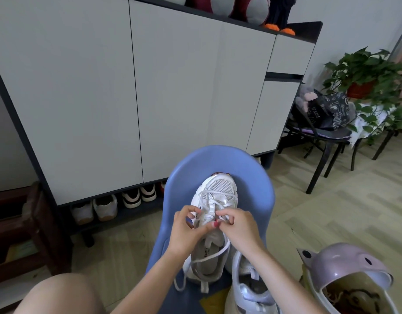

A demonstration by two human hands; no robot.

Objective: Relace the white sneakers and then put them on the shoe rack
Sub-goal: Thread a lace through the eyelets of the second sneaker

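White mesh sneaker lies upright on a blue chair, toe pointing away, lace partly threaded with loose ends trailing over the heel. Second sneaker stands just beside its heel, to the right. Shoe rack behind, well apart.

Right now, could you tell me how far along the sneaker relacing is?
Done: the lace crosses the lower eyelets of the sneaker on the blue chair. In hand: left hand and right hand pinch the lace mid-shoe. Left: the upper eyelets, the second sneaker and shelving both on the rack.
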